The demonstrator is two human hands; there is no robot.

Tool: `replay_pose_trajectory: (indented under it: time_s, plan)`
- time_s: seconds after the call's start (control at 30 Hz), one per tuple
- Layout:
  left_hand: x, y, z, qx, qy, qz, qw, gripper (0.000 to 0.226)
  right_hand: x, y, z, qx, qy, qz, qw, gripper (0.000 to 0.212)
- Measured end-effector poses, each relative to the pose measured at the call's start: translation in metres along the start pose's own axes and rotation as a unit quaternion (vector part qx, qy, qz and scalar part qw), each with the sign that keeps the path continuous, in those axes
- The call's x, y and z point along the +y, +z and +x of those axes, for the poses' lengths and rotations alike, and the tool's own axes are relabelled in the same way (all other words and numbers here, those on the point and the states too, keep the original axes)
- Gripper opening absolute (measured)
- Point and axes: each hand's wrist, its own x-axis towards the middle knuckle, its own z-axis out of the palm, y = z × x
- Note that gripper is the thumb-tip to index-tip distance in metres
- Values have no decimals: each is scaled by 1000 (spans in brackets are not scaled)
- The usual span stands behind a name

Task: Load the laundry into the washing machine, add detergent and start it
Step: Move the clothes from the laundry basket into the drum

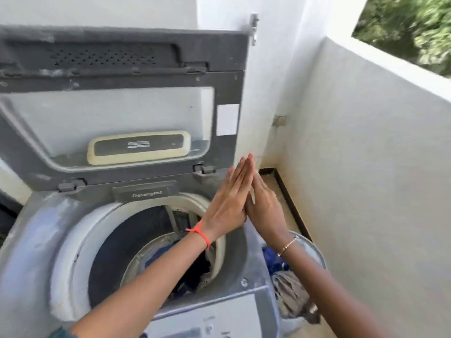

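A grey top-loading washing machine (36, 240) stands with its lid (117, 76) raised upright. Dark blue laundry (192, 269) lies deep in the drum. A flap marked "Detergent" (146, 193) sits at the drum's back rim. My left hand (229, 203) and my right hand (266, 211) are pressed palm to palm with straight fingers, above the machine's right rim. Neither holds anything. To the right of the machine a grey basket (317, 254) holds blue and beige clothes (290, 296).
A white wall (366, 191) runs close along the right side, with a narrow strip of floor (275, 189) between it and the machine. The control panel (219, 323) lies at the machine's front edge. Trees show beyond the wall top.
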Motion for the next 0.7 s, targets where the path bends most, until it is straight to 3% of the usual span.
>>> replay_pose_trajectory:
  time_s: [0.13, 0.33, 0.47, 0.6, 0.7]
  plan:
    - [61, 66, 54, 1, -6, -10, 1000, 88, 71, -58, -28, 52, 143, -56, 987, 61]
    - [99, 186, 65, -121, 8, -20, 992, 91, 180, -77, -96, -7, 242, -124, 962, 71]
    - [93, 264, 30, -230, 51, -15, 972, 88, 252, -38, -139, -50, 284, -93, 953, 72]
    - [67, 349, -26, -307, -8, -4, 952, 93, 319, 30, -186, -134, 320, -75, 935, 73]
    - [36, 412, -78, -337, -34, 31, 941, 97, 367, 93, -218, -158, 309, -115, 931, 93]
